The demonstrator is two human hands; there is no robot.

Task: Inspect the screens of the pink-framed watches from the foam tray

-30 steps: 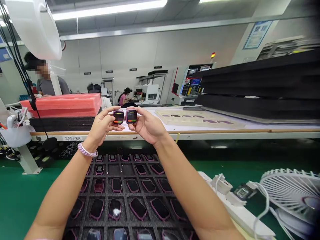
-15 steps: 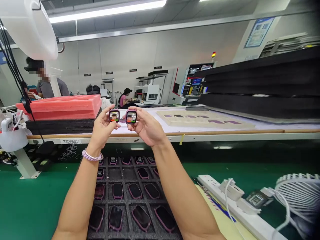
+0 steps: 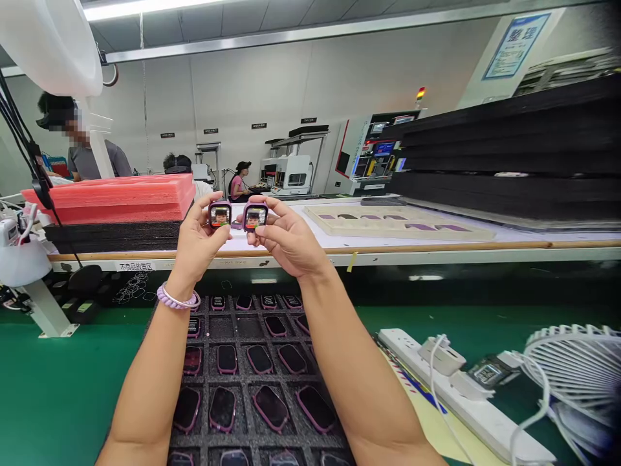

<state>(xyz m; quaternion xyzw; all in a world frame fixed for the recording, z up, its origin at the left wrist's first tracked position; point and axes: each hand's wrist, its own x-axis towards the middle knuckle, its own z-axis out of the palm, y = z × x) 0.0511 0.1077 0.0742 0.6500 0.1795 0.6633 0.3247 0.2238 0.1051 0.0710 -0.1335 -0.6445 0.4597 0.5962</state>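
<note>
I'm watching the left hand (image 3: 200, 238) pinching one purple-rimmed watch (image 3: 220, 214) by its edges and the right hand (image 3: 295, 244) pinching a second watch (image 3: 255, 215) beside it, its thumb (image 3: 270, 233) overlapping the lit face. That thumb is risking a stray tap. Both are being held up before the white shelf (image 3: 436, 255); a slackening grip could be dropping one onto the black tray (image 3: 248, 327).

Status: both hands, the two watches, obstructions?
Left fingers on left watch, screen lit. Right fingers on right watch, also lit. Right thumb overlaps its lower edge; no other obstruction seen.
</note>
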